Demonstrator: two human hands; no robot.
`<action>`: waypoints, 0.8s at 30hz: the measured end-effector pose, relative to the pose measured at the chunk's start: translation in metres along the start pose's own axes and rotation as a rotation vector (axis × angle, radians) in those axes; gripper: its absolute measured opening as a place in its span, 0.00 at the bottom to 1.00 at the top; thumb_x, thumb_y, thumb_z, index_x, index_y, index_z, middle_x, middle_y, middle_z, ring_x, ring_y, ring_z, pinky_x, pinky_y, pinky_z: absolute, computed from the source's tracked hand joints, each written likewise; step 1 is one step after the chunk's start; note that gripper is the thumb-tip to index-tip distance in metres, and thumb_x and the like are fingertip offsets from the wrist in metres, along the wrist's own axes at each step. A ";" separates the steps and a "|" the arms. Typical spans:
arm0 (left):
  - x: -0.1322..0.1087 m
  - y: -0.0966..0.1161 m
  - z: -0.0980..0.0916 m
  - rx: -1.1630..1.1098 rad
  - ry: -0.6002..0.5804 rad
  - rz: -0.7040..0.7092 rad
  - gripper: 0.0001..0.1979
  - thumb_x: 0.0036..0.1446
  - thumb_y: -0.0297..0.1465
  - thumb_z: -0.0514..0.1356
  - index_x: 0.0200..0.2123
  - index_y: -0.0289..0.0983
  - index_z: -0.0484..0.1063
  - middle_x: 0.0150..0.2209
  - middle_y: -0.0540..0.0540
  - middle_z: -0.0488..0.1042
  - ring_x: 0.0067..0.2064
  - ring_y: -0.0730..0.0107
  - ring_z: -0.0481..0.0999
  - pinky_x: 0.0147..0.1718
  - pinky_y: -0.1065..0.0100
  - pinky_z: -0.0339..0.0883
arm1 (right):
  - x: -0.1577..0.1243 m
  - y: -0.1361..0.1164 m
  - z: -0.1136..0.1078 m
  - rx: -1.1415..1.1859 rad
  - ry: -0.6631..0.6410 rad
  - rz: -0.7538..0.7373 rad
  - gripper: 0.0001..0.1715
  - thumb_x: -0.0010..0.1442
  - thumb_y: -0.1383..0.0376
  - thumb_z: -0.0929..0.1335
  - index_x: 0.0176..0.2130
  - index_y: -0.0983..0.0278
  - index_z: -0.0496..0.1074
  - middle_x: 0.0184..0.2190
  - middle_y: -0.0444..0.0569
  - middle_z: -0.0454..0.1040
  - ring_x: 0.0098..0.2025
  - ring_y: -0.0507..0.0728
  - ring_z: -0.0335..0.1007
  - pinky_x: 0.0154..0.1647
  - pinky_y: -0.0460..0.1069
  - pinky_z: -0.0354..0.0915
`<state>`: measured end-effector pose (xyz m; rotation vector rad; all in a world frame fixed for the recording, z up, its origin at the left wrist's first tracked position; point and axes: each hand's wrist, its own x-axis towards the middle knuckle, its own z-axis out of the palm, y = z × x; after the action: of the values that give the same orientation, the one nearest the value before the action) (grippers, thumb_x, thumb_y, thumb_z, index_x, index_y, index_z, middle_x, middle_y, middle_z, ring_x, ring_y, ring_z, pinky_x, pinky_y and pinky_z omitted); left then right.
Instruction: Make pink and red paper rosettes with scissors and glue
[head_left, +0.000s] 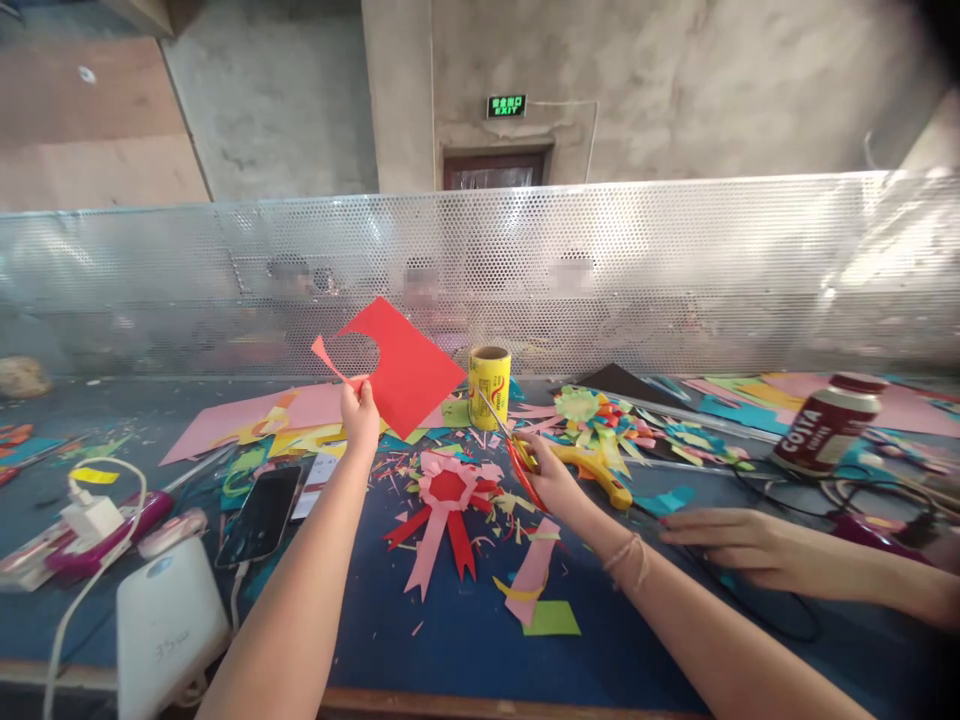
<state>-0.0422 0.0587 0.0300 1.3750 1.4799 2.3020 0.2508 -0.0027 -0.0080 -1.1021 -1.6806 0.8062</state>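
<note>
My left hand (361, 412) pinches a sheet of red paper (415, 372) by its lower left edge, raised above the table. A rounded piece is cut out of the sheet's left side, leaving a thin strip. In my right hand (546, 470) is a pair of scissors (519, 462) with red handles, the blades pointing up and left, apart from the sheet. Below, between my hands, lies a pink and red paper rosette (448, 484) with forked ribbon tails. A yellow cardboard tube (490, 388) stands upright just behind the scissor tips.
Another person's hand (724, 535) rests at the right near black cables. A yellow glue gun (598, 472) lies by my right hand. Paper scraps, a phone (262, 515), a white power bank (171, 628) and a Costa bottle (827, 424) surround the work area. A perforated metal screen (660, 270) borders the back.
</note>
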 end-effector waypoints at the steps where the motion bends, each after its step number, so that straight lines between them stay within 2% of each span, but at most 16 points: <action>1: -0.001 0.002 0.001 -0.004 -0.013 -0.004 0.08 0.56 0.34 0.53 0.37 0.37 0.64 0.36 0.45 0.70 0.40 0.67 0.71 0.41 0.66 0.64 | -0.001 -0.002 0.000 0.015 -0.002 0.034 0.27 0.47 0.58 0.66 0.47 0.62 0.61 0.36 0.48 0.67 0.35 0.56 0.67 0.37 0.52 0.66; 4: -0.005 0.007 0.004 -0.035 -0.070 -0.039 0.10 0.54 0.33 0.55 0.40 0.37 0.63 0.36 0.46 0.69 0.37 0.69 0.71 0.38 0.67 0.65 | -0.004 -0.010 0.000 0.003 0.004 0.094 0.27 0.48 0.52 0.67 0.45 0.61 0.62 0.33 0.46 0.64 0.30 0.53 0.64 0.29 0.49 0.64; 7: -0.008 0.010 0.008 -0.117 -0.119 -0.102 0.12 0.51 0.30 0.56 0.41 0.37 0.61 0.35 0.46 0.70 0.35 0.70 0.72 0.37 0.68 0.66 | -0.007 -0.017 0.000 0.021 -0.001 0.100 0.28 0.47 0.49 0.68 0.44 0.60 0.62 0.33 0.46 0.63 0.30 0.52 0.63 0.29 0.48 0.63; 10: -0.011 0.013 0.012 -0.266 -0.153 -0.177 0.19 0.44 0.26 0.60 0.42 0.38 0.60 0.35 0.48 0.71 0.35 0.70 0.74 0.37 0.67 0.68 | -0.008 -0.022 0.002 0.086 -0.040 0.093 0.29 0.47 0.49 0.68 0.44 0.60 0.60 0.32 0.45 0.63 0.29 0.52 0.63 0.29 0.48 0.62; 12: -0.012 0.015 0.014 -0.372 -0.171 -0.257 0.22 0.39 0.25 0.63 0.40 0.38 0.61 0.33 0.49 0.72 0.35 0.69 0.75 0.37 0.66 0.69 | -0.010 -0.026 0.004 0.132 -0.067 0.088 0.28 0.47 0.49 0.68 0.44 0.59 0.60 0.31 0.44 0.63 0.29 0.52 0.62 0.29 0.48 0.62; 15: -0.013 0.021 0.015 -0.504 -0.234 -0.389 0.20 0.36 0.27 0.66 0.35 0.37 0.65 0.32 0.49 0.73 0.36 0.67 0.76 0.39 0.63 0.70 | -0.014 -0.032 0.009 0.211 -0.096 0.116 0.28 0.46 0.50 0.68 0.44 0.60 0.60 0.31 0.44 0.62 0.29 0.51 0.62 0.29 0.47 0.62; 17: -0.014 0.025 0.015 -0.604 -0.286 -0.456 0.17 0.36 0.30 0.67 0.32 0.35 0.67 0.33 0.46 0.75 0.39 0.64 0.76 0.41 0.61 0.70 | -0.018 -0.037 0.013 0.263 -0.129 0.147 0.29 0.47 0.51 0.68 0.45 0.60 0.59 0.32 0.44 0.62 0.27 0.50 0.62 0.27 0.46 0.62; 20: -0.015 0.028 0.016 -0.696 -0.325 -0.519 0.16 0.38 0.33 0.67 0.33 0.35 0.69 0.38 0.42 0.76 0.44 0.60 0.75 0.45 0.59 0.68 | -0.027 -0.046 0.020 0.335 -0.172 0.160 0.27 0.47 0.54 0.69 0.45 0.59 0.60 0.33 0.43 0.62 0.27 0.49 0.61 0.26 0.45 0.61; 22: -0.015 0.030 0.018 -0.680 -0.338 -0.505 0.17 0.42 0.35 0.66 0.36 0.37 0.69 0.42 0.42 0.75 0.46 0.60 0.74 0.46 0.58 0.68 | -0.031 -0.050 0.023 0.386 -0.204 0.157 0.25 0.47 0.56 0.69 0.45 0.58 0.61 0.33 0.44 0.62 0.28 0.49 0.61 0.27 0.45 0.61; 24: -0.016 0.031 0.020 -0.638 -0.334 -0.422 0.17 0.46 0.36 0.63 0.40 0.39 0.68 0.46 0.42 0.74 0.47 0.62 0.73 0.48 0.58 0.67 | -0.034 -0.052 0.026 0.420 -0.233 0.159 0.24 0.48 0.57 0.68 0.45 0.58 0.61 0.34 0.44 0.62 0.28 0.49 0.61 0.26 0.44 0.61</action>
<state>-0.0064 0.0482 0.0457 1.0607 0.7416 1.9042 0.2153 -0.0548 0.0165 -0.8773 -1.5231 1.3628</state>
